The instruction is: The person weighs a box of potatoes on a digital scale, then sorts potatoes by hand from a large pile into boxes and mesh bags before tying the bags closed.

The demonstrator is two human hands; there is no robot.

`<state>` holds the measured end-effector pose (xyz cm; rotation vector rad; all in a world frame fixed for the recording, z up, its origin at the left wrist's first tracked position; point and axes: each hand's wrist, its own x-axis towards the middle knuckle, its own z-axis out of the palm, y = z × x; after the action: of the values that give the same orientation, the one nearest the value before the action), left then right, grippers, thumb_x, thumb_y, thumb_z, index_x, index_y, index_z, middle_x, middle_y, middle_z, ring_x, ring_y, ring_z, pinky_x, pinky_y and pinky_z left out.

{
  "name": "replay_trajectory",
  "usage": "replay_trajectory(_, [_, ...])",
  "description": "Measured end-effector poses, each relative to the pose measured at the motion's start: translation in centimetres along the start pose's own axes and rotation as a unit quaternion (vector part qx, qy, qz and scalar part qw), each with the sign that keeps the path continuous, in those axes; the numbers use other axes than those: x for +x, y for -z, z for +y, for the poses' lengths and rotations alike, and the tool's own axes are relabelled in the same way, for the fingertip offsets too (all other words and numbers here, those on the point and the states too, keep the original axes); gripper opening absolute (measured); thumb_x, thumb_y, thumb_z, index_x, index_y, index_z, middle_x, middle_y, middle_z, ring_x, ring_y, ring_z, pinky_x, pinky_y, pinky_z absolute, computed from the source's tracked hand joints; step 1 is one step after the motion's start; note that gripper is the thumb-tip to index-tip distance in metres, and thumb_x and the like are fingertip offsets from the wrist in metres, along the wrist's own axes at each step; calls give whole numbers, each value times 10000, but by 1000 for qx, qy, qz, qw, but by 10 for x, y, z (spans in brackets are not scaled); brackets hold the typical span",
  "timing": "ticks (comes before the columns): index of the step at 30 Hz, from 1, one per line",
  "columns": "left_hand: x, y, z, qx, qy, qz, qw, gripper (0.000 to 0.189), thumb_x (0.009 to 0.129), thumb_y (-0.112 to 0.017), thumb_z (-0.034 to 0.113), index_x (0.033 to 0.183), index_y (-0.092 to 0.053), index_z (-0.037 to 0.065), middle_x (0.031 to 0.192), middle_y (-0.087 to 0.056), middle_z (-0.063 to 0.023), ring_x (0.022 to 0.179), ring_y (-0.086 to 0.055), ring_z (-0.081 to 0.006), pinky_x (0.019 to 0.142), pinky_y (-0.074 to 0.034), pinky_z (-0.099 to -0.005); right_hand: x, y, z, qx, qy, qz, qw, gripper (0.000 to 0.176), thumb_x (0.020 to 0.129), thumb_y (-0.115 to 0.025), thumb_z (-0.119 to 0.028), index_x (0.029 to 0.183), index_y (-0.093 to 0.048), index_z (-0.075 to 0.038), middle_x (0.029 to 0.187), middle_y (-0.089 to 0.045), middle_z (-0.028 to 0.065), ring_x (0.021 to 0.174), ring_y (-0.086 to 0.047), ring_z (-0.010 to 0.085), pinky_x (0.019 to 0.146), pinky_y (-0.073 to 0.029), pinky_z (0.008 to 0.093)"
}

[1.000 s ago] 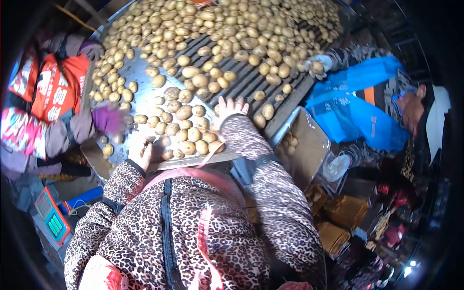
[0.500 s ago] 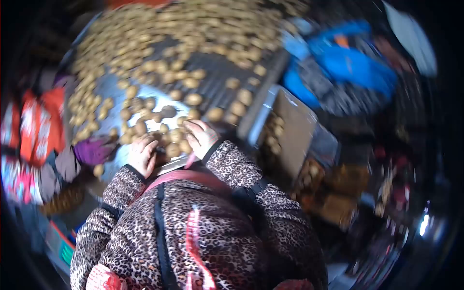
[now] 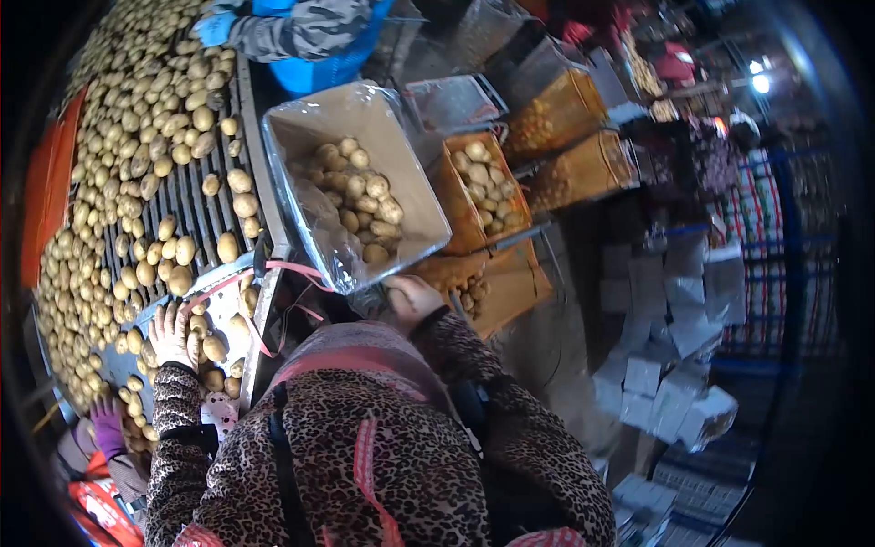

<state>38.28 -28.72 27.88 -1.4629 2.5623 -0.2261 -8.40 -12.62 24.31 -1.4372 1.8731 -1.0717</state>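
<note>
Remotely, I see my left hand (image 3: pixel 171 339) toward nine o'clock, fingers slightly apart, beside potatoes (image 3: pixel 214 349) at its three o'clock; I'd use soft fingertips to prevent bruising. My right hand (image 3: pixel 417 299), fingers unclear, is near the carton's (image 3: pixel 412 196) five o'clock.

Head-worn view, forward and down

1. My left hand (image 3: pixel 171 339) is spread flat, touching potatoes (image 3: pixel 213 349)!
2. My right hand (image 3: pixel 416 299), just beside the lined carton's (image 3: pixel 412 223) near edge!
3. Far left, a blue-gloved hand (image 3: pixel 215 29) at more potatoes!
</note>
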Motion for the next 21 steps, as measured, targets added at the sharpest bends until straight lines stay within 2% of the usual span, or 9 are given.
replay_trajectory(2, [4, -21, -12, -4, 13, 55, 998, 475, 852, -489, 276, 1304, -466, 132, 1356, -445, -154, 1286, -361, -377, 1063, -258, -511, -61, 15, 29, 22, -49, 66, 996, 207, 860, -530, -127, 1034, -631, -79, 968, -637, 175, 948, -611, 329, 834, -488, 370])
replay_trajectory(6, [17, -9, 13, -120, -3, 257, 959, 406, 850, -530, 203, 1223, -528, 42, 1289, -487, -211, 1174, -460, -392, 1007, -356, -465, -193, 31, 66, -110, -279, -48, 953, 257, 878, -517, -171, 1082, -631, -65, 1011, -655, 158, 985, -617, 297, 870, -482, 359])
replay_trajectory(7, [20, 7, 32, -117, 48, 217, 968, 386, 856, -531, 206, 1200, -552, 33, 1287, -489, -213, 1154, -480, -391, 991, -376, -447, -230, 32, 80, -53, -348, -49, 935, 284, 876, -514, -207, 1097, -630, -71, 1033, -655, 154, 1004, -616, 284, 887, -477, 354])
replay_trajectory(10, [33, 32, 71, -157, -6, 211, 965, 367, 851, -534, 199, 1170, -578, 22, 1289, -479, -224, 1185, -457, -379, 1008, -359, -440, -295, 46, 80, -55, -515, -78, 852, 349, 862, -535, -264, 1141, -618, -72, 1076, -655, 135, 1035, -610, 261, 913, -459, 324])
replay_trajectory(11, [44, 65, 89, -122, -81, 280, 949, 372, 827, -525, 144, 1175, -578, 21, 1288, -480, -224, 1195, -454, -370, 1007, -358, -452, -303, 36, 90, -19, -542, -81, 837, 409, 856, -511, -328, 1164, -608, -77, 1106, -645, 143, 1063, -597, 264, 934, -446, 340])
replay_trajectory(12, [44, 76, 109, -187, -120, 313, 923, 399, 791, -529, 109, 1179, -581, 25, 1302, -473, -223, 1191, -464, -370, 998, -366, -465, -326, 40, 92, -22, -554, -106, 825, 405, 856, -512, -323, 1166, -607, -80, 1112, -643, 140, 1067, -596, 266, 934, -446, 341])
replay_trajectory(15, [33, 129, 164, -169, -126, 235, 949, 452, 755, -558, 100, 1200, -562, 22, 1300, -480, -218, 1200, -448, -408, 1014, -354, -471, -363, 47, 104, -48, -566, -182, 803, 415, 849, -533, -303, 1185, -592, -67, 1130, -637, 138, 1067, -595, 254, 931, -444, 334])
replay_trajectory(18, [42, 147, 216, -169, -187, 312, 916, 390, 753, -557, 11, 1141, -585, 12, 1237, -522, -219, 1194, -461, -421, 1016, -354, -484, -391, 29, 149, 50, -562, -83, 821, 415, 839, -548, -276, 1175, -592, -37, 1119, -639, 150, 1052, -598, 236, 921, -446, 325])
replay_trajectory(21, [39, 141, 285, -226, -263, 278, 896, 342, 776, -551, -40, 1106, -591, 42, 1125, -558, -186, 1017, -552, -358, 890, -437, -410, -446, 30, 182, 125, -558, -50, 819, 434, 837, -541, -258, 1202, -570, -25, 1150, -624, 157, 1070, -589, 234, 931, -439, 324])
